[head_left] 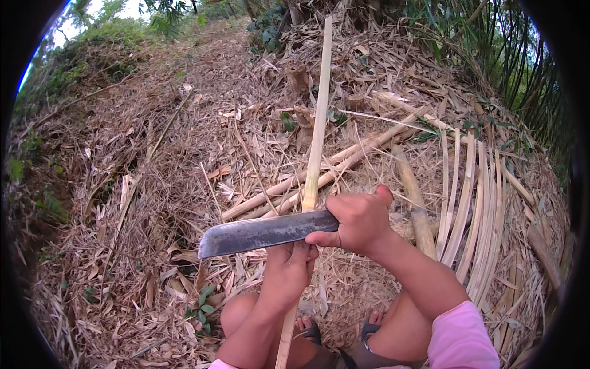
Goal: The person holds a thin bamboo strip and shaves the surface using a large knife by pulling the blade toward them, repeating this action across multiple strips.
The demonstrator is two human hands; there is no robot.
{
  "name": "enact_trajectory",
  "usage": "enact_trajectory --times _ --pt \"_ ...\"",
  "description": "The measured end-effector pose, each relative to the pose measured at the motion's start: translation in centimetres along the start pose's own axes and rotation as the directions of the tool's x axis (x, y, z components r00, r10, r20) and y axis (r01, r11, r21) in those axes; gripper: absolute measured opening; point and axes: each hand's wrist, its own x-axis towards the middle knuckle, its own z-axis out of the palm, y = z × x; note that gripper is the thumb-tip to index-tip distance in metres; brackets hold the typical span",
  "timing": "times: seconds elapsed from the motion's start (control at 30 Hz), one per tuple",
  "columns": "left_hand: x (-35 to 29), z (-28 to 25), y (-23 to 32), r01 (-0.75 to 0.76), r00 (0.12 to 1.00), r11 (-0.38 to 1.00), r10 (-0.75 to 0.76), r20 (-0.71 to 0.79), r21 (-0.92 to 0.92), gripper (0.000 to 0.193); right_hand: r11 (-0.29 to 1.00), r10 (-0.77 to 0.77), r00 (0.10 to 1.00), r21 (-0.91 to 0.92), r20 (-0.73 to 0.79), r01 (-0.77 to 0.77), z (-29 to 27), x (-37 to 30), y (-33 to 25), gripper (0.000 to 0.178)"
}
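Observation:
My right hand point(362, 220) is closed around the handle end of a machete point(264, 235), its thumb pressed along the base of the blade. The broad dark blade points left and lies across a long pale bamboo strip point(318, 129). My left hand point(286, 267) grips that strip just below the blade, its fingers partly hidden under the metal. From there the strip runs far ahead, and its lower end passes down between my legs. Whether the edge is cutting into the bamboo cannot be seen.
Several split bamboo strips point(470, 209) lie side by side at the right. Bamboo poles point(362, 147) cross on the ground ahead, beside a thicker pole point(415, 197). Cut stumps point(297, 79) stand farther off. Dry leaves cover the slope; my sandalled feet point(310, 330) are close below.

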Motion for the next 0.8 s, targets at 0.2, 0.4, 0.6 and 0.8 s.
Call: enact_trajectory --times 0.2,0.4,0.6,0.8 --pt "-0.5 -0.2 -0.2 -0.011 0.994 1.000 0.013 0.109 -0.024 0.023 0.940 0.340 0.934 -0.019 0.112 -0.340 -0.4 0.8 2.7 0.072" --pt "-0.1 -1.2 -0.4 -0.017 0.999 0.969 0.025 -0.030 0.248 0.022 1.000 -0.002 1.000 -0.024 0.031 0.003 0.4 -0.1 -1.7 0.075" --pt "-0.5 -0.3 0.3 0.046 0.994 0.998 -0.041 0.099 -0.051 0.023 0.954 0.285 0.957 0.082 0.042 -0.288 1.4 0.9 4.5 0.073" --pt "-1.0 -0.6 -0.1 0.078 0.984 0.997 -0.078 0.157 0.011 0.026 0.993 0.118 0.981 0.044 -0.156 -0.112 1.0 0.6 4.2 0.076"
